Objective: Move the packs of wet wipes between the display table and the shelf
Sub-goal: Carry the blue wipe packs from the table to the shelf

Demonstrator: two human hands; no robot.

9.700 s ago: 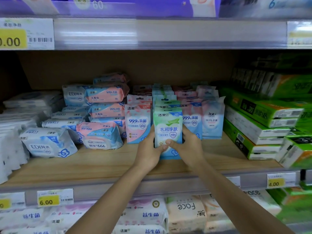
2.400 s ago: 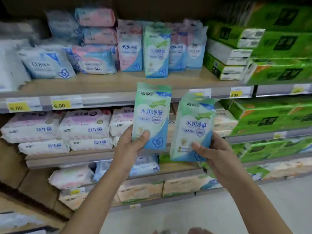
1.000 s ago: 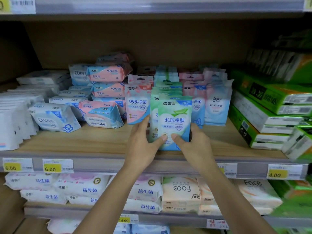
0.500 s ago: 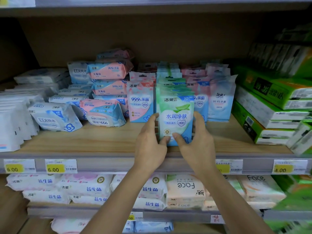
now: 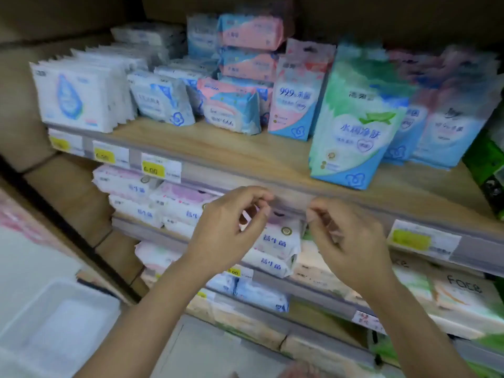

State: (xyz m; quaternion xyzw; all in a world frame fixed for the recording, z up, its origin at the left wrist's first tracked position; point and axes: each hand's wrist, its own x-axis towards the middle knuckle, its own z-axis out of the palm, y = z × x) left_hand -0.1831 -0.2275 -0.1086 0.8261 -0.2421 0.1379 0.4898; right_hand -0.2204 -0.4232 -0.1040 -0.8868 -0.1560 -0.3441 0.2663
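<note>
A row of green and blue wet wipe packs (image 5: 354, 126) stands upright on the wooden shelf (image 5: 245, 156), its front pack near the shelf's edge. Both my hands hang in front of the shelf's rail, below and left of that row, and touch nothing. My left hand (image 5: 229, 230) has loosely curled fingers and holds nothing. My right hand (image 5: 346, 241) is the same, with relaxed curled fingers and no pack in it. The picture is blurred by head movement.
Pink and blue wipe packs (image 5: 297, 91) stand left of the green row, with stacked flat packs (image 5: 231, 110) and white packs (image 5: 81, 91) further left. Green boxes (image 5: 488, 165) sit at the right. Lower shelves hold more packs (image 5: 272, 246). A clear plastic bin (image 5: 54, 328) lies bottom left.
Both hands have let go of the green pack, which now stands on the shelf, and dropped below the shelf edge. The view has swung down and to the left.
</note>
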